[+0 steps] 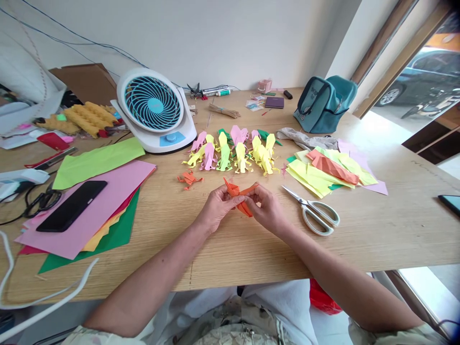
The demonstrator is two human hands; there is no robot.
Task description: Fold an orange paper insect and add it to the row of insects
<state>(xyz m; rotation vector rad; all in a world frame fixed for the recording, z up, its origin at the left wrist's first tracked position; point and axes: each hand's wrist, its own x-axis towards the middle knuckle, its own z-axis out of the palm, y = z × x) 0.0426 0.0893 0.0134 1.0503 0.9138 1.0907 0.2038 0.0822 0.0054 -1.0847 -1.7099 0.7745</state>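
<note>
Between my two hands, just above the table, is a piece of folded orange paper (245, 208) with pointed flaps. My left hand (217, 207) pinches it from the left, thumb on the near side. My right hand (265, 205) grips the other side, fingertips closed on a narrow flap. The fingers hide part of the folds. A finished-looking orange paper frog (189, 179) lies to the left of my left hand. Beyond my hands stand several folded paper frogs, such as a yellow paper frog (242, 158) and a light green one (224, 157).
White-handled scissors (318, 215) lie right of my right hand, near loose coloured paper (309, 176). To the left, a black phone (72, 206) rests on stacked paper sheets (118, 191). A fan (154, 108) and a teal bag (319, 108) stand farther back.
</note>
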